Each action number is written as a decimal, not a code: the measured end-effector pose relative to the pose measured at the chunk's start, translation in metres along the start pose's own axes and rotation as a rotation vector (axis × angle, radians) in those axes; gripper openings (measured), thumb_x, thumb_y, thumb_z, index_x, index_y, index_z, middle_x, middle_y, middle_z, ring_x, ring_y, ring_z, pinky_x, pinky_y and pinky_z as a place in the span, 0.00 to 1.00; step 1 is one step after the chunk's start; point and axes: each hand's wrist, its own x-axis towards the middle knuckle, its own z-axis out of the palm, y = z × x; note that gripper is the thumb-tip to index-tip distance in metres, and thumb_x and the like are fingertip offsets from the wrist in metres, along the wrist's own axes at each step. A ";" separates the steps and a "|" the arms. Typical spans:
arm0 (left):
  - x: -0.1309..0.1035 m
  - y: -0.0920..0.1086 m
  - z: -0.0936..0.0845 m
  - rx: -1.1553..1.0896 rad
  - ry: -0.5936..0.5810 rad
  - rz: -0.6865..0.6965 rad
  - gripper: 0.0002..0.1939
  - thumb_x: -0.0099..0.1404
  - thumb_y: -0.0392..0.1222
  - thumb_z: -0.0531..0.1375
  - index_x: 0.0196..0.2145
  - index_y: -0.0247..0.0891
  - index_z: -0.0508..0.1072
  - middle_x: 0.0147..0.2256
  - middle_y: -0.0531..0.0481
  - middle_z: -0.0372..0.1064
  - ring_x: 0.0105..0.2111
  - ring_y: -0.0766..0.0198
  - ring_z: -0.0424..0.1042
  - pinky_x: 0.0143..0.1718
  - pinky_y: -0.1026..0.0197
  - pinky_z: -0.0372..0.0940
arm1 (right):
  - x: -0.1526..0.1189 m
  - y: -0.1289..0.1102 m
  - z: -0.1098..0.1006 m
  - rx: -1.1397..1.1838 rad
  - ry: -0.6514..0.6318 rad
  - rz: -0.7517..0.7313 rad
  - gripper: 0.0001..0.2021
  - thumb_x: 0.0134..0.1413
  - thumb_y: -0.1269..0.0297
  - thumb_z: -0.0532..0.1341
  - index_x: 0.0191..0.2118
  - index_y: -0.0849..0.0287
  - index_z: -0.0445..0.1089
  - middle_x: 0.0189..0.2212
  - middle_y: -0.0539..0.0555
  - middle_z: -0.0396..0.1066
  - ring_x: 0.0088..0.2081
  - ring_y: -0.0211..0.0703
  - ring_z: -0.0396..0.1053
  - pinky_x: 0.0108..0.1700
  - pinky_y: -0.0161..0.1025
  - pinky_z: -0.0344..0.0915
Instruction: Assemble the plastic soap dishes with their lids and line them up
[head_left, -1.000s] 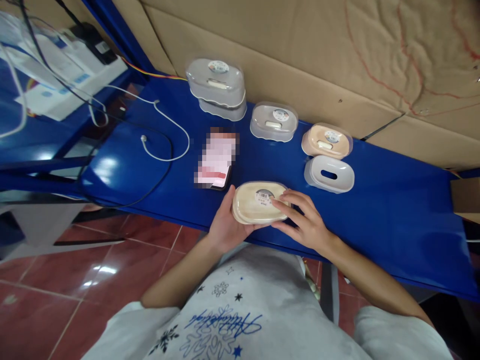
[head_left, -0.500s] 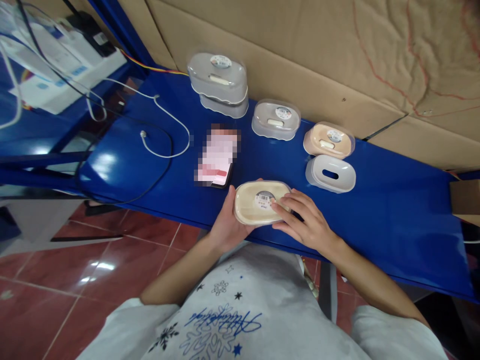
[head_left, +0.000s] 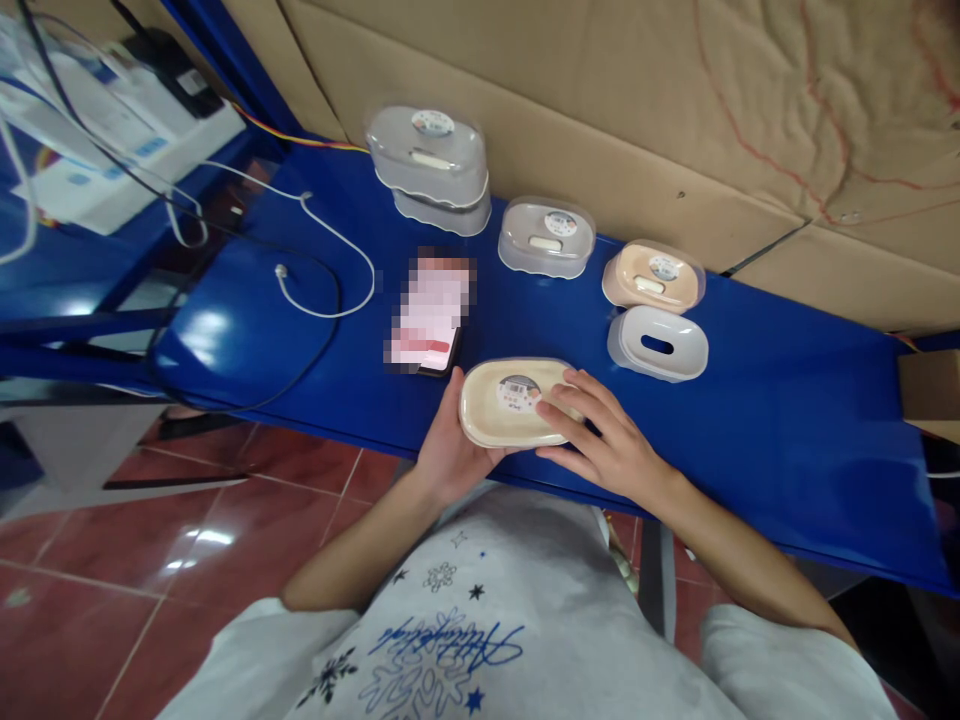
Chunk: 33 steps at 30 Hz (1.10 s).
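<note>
A beige oval box with a clear lid (head_left: 510,402) and a round label sits at the near edge of the blue table (head_left: 787,440). My left hand (head_left: 447,452) cups its left end from below. My right hand (head_left: 604,440) lies on its right end, fingers spread over the lid. Beyond it rest a white oval tray with a slot (head_left: 658,344), a peach lidded box (head_left: 652,277), a grey lidded box (head_left: 545,238) and a stack of two grey lidded boxes (head_left: 429,170).
A phone (head_left: 428,315) lies just left of the beige box. White and black cables (head_left: 322,270) loop over the table's left part. Cardboard (head_left: 675,110) lines the wall behind. White devices (head_left: 112,130) sit on a shelf at far left. Red floor tiles show below.
The beige box and both hands stay in nearly the same place; my right fingers have shifted slightly on the lid. The view has moved a little.
</note>
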 end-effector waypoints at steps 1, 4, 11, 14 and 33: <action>0.000 0.000 0.000 -0.003 0.003 0.001 0.38 0.83 0.67 0.45 0.72 0.36 0.70 0.59 0.37 0.81 0.64 0.44 0.76 0.63 0.48 0.72 | 0.000 0.000 -0.001 0.011 -0.009 -0.001 0.38 0.74 0.58 0.69 0.80 0.51 0.53 0.66 0.63 0.73 0.73 0.64 0.66 0.74 0.68 0.68; 0.002 0.000 -0.002 -0.019 -0.007 0.004 0.38 0.83 0.65 0.45 0.74 0.36 0.68 0.61 0.36 0.79 0.63 0.43 0.76 0.63 0.45 0.73 | -0.001 0.002 -0.004 0.026 -0.047 0.003 0.41 0.73 0.60 0.70 0.82 0.54 0.49 0.71 0.66 0.69 0.75 0.64 0.63 0.74 0.67 0.69; 0.001 0.004 -0.004 0.030 -0.035 -0.002 0.32 0.85 0.58 0.44 0.77 0.45 0.62 0.63 0.39 0.78 0.57 0.47 0.81 0.44 0.53 0.82 | -0.007 0.014 -0.011 0.011 0.005 -0.036 0.33 0.79 0.69 0.61 0.81 0.53 0.52 0.66 0.63 0.76 0.69 0.62 0.71 0.65 0.60 0.76; 0.000 0.004 -0.004 0.042 -0.053 -0.003 0.32 0.85 0.59 0.45 0.77 0.44 0.63 0.64 0.39 0.77 0.57 0.47 0.81 0.44 0.54 0.82 | -0.010 0.014 -0.012 0.004 0.036 -0.029 0.33 0.79 0.66 0.61 0.81 0.52 0.52 0.65 0.61 0.77 0.67 0.60 0.74 0.62 0.58 0.77; 0.002 0.000 0.002 0.078 -0.021 0.054 0.26 0.85 0.57 0.49 0.66 0.42 0.75 0.57 0.45 0.82 0.57 0.56 0.81 0.52 0.60 0.78 | -0.003 0.013 -0.010 0.336 0.087 0.106 0.36 0.70 0.44 0.71 0.74 0.52 0.63 0.64 0.67 0.72 0.72 0.68 0.68 0.69 0.68 0.73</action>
